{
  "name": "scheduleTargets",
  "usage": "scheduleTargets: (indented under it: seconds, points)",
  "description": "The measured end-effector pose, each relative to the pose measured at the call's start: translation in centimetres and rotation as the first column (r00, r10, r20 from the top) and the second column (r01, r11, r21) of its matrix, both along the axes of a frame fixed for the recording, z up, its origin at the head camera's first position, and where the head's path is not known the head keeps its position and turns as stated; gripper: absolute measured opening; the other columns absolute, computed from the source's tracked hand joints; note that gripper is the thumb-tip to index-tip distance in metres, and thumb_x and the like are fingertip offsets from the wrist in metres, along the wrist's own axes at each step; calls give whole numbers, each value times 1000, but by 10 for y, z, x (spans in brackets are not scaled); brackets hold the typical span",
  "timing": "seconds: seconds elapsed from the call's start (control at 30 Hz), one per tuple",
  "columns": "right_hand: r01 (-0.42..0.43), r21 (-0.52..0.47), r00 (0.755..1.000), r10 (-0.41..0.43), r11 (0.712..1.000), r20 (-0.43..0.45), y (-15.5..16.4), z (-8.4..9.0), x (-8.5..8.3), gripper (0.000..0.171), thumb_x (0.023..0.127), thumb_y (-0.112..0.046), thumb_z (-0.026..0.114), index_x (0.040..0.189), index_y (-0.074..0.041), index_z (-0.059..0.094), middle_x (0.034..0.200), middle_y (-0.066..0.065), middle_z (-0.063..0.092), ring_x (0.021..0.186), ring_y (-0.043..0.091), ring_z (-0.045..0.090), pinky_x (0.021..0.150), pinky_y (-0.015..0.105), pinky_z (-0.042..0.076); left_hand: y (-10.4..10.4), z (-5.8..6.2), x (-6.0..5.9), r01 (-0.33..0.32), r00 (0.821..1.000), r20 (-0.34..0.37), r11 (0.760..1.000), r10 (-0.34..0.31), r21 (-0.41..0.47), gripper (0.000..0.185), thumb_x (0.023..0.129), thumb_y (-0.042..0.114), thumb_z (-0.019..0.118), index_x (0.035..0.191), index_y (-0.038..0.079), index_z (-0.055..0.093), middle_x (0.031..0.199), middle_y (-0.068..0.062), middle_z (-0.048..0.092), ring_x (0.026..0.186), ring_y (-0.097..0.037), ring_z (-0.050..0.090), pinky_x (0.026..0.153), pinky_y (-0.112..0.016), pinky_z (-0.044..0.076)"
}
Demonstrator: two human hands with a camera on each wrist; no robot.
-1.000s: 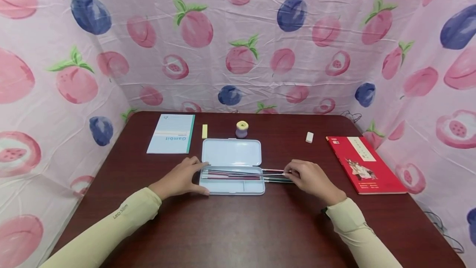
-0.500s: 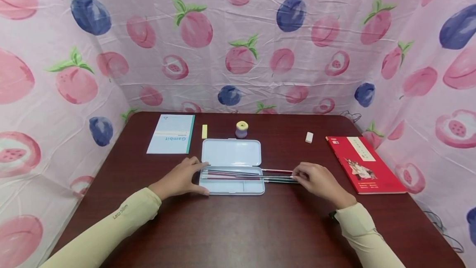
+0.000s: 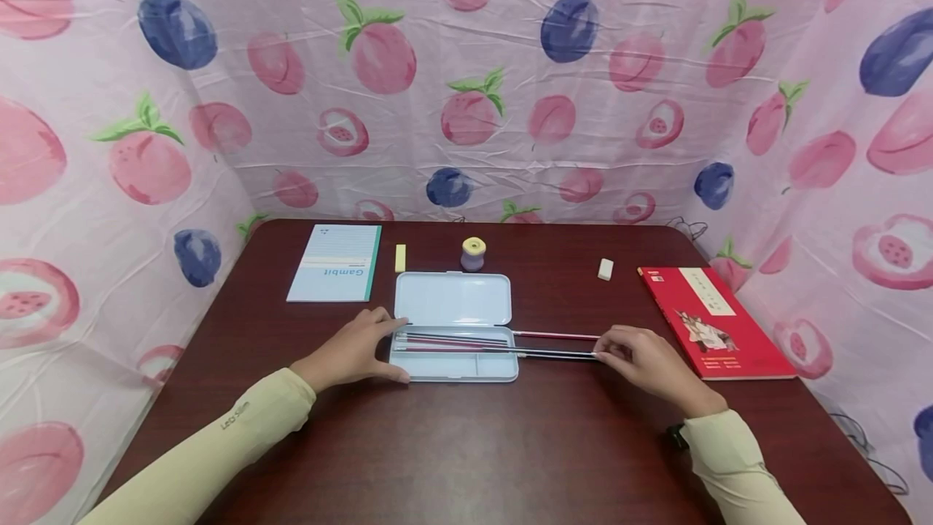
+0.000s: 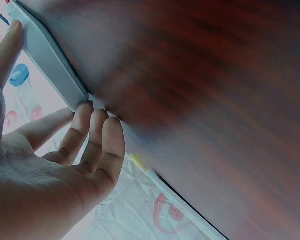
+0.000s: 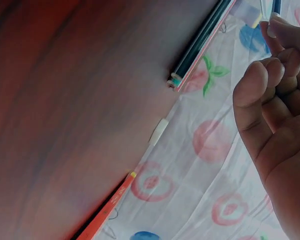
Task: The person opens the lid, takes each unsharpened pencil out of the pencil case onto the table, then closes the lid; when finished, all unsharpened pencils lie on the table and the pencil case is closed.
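My left hand [image 3: 350, 351] holds the left end of an open, pale blue pencil case [image 3: 437, 367], thumb at the front edge and fingertips at the back. In the left wrist view, the case [image 4: 52, 62] lies between thumb and fingers. Several thin pencils lie lengthwise in the back compartment. A red pencil [image 3: 557, 336] and dark ones stick out past the right end. My right hand [image 3: 641, 363] pinches the end of a dark pencil [image 5: 276, 7] between thumb and index finger. Below that hand, the blunt ends of dark pencils [image 5: 202, 45] show in the right wrist view.
Behind the case stand a yellow-and-purple round container [image 3: 474, 253] and a yellow strip [image 3: 400, 258]. A notebook [image 3: 335, 262] lies back left. A white eraser [image 3: 606, 269] and a red book [image 3: 717, 322] are on the right. A fruit-print curtain [image 3: 466, 120] surrounds the table.
My right hand has moved to the right and slightly toward me, drawing the pinched pencil farther out past the case's right end. My left hand and the case have stayed in place.
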State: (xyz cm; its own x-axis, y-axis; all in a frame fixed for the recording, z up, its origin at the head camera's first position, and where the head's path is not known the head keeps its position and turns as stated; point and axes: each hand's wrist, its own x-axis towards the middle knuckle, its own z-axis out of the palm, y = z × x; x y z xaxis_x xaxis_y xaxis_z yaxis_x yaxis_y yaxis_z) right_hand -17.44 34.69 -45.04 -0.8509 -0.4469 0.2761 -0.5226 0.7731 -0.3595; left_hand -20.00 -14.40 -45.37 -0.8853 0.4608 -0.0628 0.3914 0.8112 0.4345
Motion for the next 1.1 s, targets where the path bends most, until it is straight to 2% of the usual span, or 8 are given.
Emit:
scheduleTargets:
  seconds: [0.27, 0.7, 1.0, 1.1]
  points:
    - [6, -11, 999, -5, 1000, 44, 12, 3, 6, 19, 86, -10, 88, 95, -21, 76, 84, -16, 67, 73, -4, 52, 68, 21, 53, 0, -1, 0, -1, 1000, -1, 1000, 1, 5, 102, 73, 60, 94, 156, 15, 56, 124, -6, 61, 111, -20, 51, 95, -41, 53]
    - [-22, -30, 999, 23, 999, 44, 36, 0, 8, 20, 86, -9, 88, 95, -22, 77, 87, -16, 69, 74, -5, 53, 68, 21, 53, 0, -1, 1, -6, 1000, 4, 1000, 6, 7, 103, 73, 60, 94, 157, 15, 55, 124, -5, 61, 111, -20, 51, 96, -40, 53]
    - [-20, -49, 995, 25, 999, 94, 50, -1, 9, 17, 88, -11, 87, 97, -22, 77, 89, -14, 71, 75, -2, 55, 69, 19, 53, 0, -2, 0, -6, 1000, 1, 1000, 6, 9, 102, 73, 60, 94, 156, 15, 56, 124, -5, 61, 111, -20, 51, 95, -40, 53]
    - [-36, -58, 996, 41, 998, 83, 54, -1, 9, 18, 87, -9, 87, 96, -21, 77, 88, -14, 71, 75, -2, 55, 68, 19, 53, 0, -1, 0, -7, 1000, 1, 1000, 7, 13, 102, 73, 60, 94, 157, 15, 55, 124, -5, 60, 111, -20, 51, 94, -40, 53]
